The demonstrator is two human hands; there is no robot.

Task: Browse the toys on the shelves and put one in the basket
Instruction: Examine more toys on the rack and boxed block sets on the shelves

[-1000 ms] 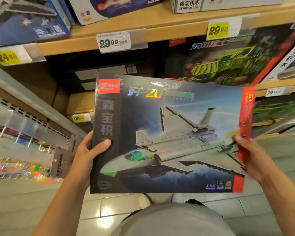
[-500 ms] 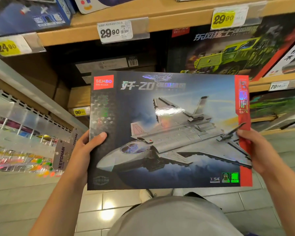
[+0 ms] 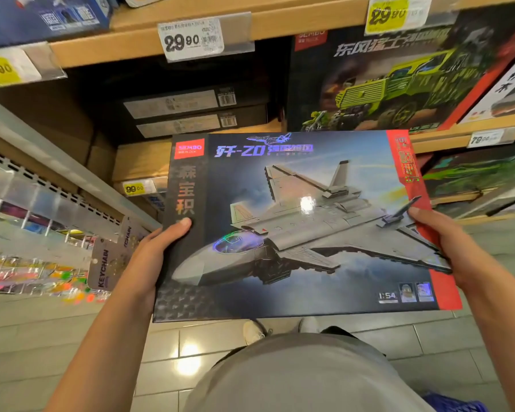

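I hold a large flat toy box (image 3: 304,227) in front of me, printed with a grey fighter jet, a red brand tag and a red right border. My left hand (image 3: 152,257) grips its left edge, thumb on the dark printed strip. My right hand (image 3: 446,251) grips the right edge, thumb lying over the red border. The box faces me, tilted slightly, in front of the wooden shelves (image 3: 280,22). A blue object, maybe the basket (image 3: 455,404), peeks in at the bottom right corner.
Behind the box stand a green truck toy box (image 3: 393,81) and two stacked dark boxes (image 3: 188,111). Price tags (image 3: 191,40) hang on the shelf edges. A keychain rack (image 3: 104,263) juts out on the left. Tiled floor and my shoes (image 3: 256,331) lie below.
The box has shifted slightly right and up in view and tilted a little, glare moving across the jet. Both hands keep the same grip on its edges.
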